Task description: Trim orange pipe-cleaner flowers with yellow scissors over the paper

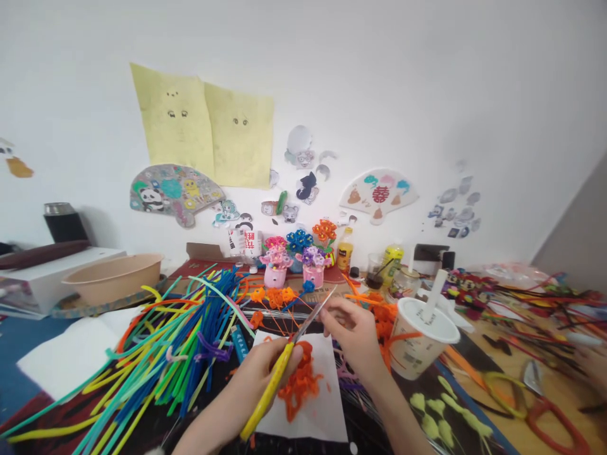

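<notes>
My left hand grips a pair of yellow-handled scissors, with the steel blades pointing up and to the right. Below them, a heap of cut orange pipe-cleaner fluff lies on a white paper sheet. My right hand hovers above the paper's far edge, its curled fingers close to the blades. Thin orange strands run near the blade tips, and I cannot tell whether my right hand pinches one. A large loose bundle of multicoloured pipe cleaners lies left of my hands.
A white lidded paper cup lies on its side right of my right hand. A tan bowl stands at the left. Pink pots of pipe-cleaner flowers and bottles line the wall, and more pipe cleaners spread across the right.
</notes>
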### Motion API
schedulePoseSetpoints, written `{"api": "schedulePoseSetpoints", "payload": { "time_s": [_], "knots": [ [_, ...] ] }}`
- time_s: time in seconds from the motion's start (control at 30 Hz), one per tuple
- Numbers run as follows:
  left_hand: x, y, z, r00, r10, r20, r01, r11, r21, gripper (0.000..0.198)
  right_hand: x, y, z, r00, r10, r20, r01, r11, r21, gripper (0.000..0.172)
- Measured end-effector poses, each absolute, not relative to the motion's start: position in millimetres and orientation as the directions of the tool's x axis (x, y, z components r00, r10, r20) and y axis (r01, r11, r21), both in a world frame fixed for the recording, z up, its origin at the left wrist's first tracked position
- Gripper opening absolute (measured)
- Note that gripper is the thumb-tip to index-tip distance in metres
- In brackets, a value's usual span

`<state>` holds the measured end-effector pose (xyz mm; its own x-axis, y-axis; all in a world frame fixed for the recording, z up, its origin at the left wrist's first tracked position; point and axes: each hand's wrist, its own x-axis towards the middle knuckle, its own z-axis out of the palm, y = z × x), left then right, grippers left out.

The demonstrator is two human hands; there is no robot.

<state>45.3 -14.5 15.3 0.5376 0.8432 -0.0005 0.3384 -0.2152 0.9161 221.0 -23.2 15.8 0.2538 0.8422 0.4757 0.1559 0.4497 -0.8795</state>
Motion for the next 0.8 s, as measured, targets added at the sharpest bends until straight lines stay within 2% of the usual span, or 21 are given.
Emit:
{"api": "schedulePoseSetpoints", "payload": {
  "time_s": [0.1,0.27,0.4,0.67,0.8],
  "knots": [
    [43,-11,7,0.542,0.833,0.112,0.484,-0.419,0.768,0.035,220,-25,16,0.268,0.833,0.484,0.129,0.467,-0.875,0.018],
    [40,-12,6,0.463,0.872,0.156,0.675,-0.461,0.576,0.025,218,-25,14,0.326,0.792,0.517,0.162,0.492,-0.856,0.015],
    [43,-13,10,0.394,0.900,0.184,0.732,-0.429,0.529,0.026,219,-25,12,0.369,0.739,0.564,0.220,0.520,-0.825,0.016],
    [53,-25,16,0.419,0.895,0.155,0.765,-0.440,0.471,0.043,214,-27,11,0.366,0.716,0.594,0.202,0.562,-0.802,0.017],
    [54,-27,13,0.431,0.887,0.165,0.751,-0.454,0.479,0.041,211,-27,8,0.345,0.731,0.589,0.195,0.558,-0.807,0.015]
  ]
}}
